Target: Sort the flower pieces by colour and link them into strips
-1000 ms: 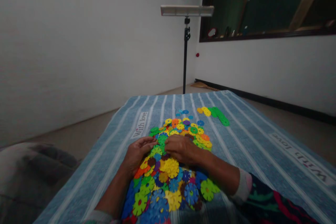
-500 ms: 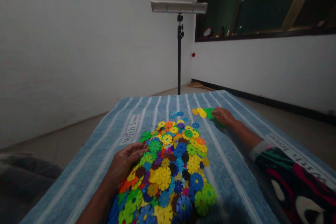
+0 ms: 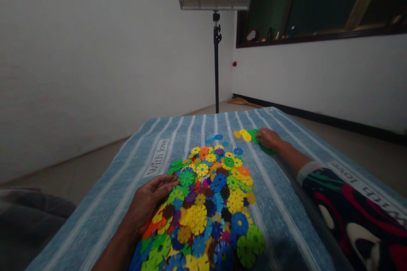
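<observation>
Many notched, flower-shaped plastic discs (image 3: 202, 170) in several colours lie in a heap on a striped blue cloth. My left hand (image 3: 152, 199) rests along the heap's left side, its fingers stretched out and the tips beside a green disc (image 3: 186, 176). Beyond the heap, to the right, my right hand (image 3: 269, 139) is closed with fingers pinched at a small group of green discs (image 3: 254, 134). The fingers partly cover those green pieces. Touching this group on its left are yellow discs (image 3: 245, 135).
A few blue discs (image 3: 218, 137) lie apart behind the heap. The striped cloth (image 3: 127, 186) covers the table to its edges. Behind the table stands a lamp on a black pole (image 3: 216, 72), near the wall corner. Dark fabric (image 3: 32, 216) sits at lower left.
The right hand has shifted very slightly at the green discs, its fingertips now lower against them. The left hand stays nearly in place. The view has tilted a little.
</observation>
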Demonstrator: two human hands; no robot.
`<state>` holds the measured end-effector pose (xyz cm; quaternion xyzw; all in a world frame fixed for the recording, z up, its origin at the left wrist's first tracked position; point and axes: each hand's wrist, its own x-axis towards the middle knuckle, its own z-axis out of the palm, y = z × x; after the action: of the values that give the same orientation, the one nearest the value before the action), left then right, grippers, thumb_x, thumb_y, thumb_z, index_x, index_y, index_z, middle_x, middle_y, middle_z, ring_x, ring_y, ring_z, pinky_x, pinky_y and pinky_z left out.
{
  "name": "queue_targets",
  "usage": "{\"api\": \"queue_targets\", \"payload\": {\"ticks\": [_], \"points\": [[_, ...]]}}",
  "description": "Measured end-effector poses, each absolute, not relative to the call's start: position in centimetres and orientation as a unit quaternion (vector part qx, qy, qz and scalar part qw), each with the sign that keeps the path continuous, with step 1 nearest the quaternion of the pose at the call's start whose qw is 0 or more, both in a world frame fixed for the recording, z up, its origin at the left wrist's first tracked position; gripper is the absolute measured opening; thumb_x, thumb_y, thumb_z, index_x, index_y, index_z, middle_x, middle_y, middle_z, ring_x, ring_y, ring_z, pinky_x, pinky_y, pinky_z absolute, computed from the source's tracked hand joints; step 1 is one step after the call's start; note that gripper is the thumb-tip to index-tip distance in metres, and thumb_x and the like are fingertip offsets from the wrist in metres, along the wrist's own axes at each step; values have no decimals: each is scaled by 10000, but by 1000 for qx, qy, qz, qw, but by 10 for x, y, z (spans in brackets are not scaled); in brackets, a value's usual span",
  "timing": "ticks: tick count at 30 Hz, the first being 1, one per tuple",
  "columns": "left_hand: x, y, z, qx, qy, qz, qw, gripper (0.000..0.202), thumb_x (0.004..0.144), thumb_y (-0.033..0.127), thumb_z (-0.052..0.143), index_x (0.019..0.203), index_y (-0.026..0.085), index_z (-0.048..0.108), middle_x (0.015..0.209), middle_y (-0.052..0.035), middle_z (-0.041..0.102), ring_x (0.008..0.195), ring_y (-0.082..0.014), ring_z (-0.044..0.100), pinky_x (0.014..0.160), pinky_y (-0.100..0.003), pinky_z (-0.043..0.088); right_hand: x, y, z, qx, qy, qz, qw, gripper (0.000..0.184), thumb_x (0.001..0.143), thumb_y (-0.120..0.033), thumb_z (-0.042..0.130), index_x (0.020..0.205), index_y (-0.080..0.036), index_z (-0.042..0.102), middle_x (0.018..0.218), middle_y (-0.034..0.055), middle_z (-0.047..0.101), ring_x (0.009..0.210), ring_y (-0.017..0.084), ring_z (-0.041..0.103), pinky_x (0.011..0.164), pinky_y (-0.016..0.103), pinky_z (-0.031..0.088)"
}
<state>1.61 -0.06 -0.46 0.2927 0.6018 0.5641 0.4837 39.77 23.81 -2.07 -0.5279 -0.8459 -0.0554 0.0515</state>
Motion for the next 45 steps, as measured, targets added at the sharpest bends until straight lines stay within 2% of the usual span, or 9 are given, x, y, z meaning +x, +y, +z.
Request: {"api": "queue_targets", "payload": {"ticks": [12,20,24,35,45], "points": [[15,0,-7,301,600,563,483,399,454,233,875,808,152,710,888,-106,776,873,-247,725,682,-254,583,395,227,-22,-566,-819,-78,46,278,891,-148,429,951,-155,700,1047,132,665,974,215,588,710,257,380],[12,-1,-18,310,570,583,489,374,473,197,865,807,142,704,852,-75,773,826,-199,723,737,-238,557,379,201,-21,-506,-855,-63,93,264,889,-148,428,866,-150,692,985,120,662,941,211,575,747,267,368],[14,-2,-18,320,572,581,482,350,502,208,857,809,137,706,881,-78,770,822,-196,719,732,-244,551,361,174,-25,-434,-892,-24,121,248,890,-178,448,771,-161,665,890,92,656,894,194,566,757,266,368],[12,1,-24,325,557,590,485,364,490,193,852,810,135,690,902,-77,766,866,-213,715,814,-290,544,316,94,-36,-321,-914,73,237,223,907,-177,466,757,-180,631,826,53,628,842,175,550,759,280,402],[13,1,-21,324,559,587,488,358,497,197,846,815,132,696,852,-71,767,804,-202,716,729,-268,551,317,63,-48,-302,-902,88,294,242,933,-187,457,760,-188,625,884,68,635,867,180,561,789,306,440]]}}
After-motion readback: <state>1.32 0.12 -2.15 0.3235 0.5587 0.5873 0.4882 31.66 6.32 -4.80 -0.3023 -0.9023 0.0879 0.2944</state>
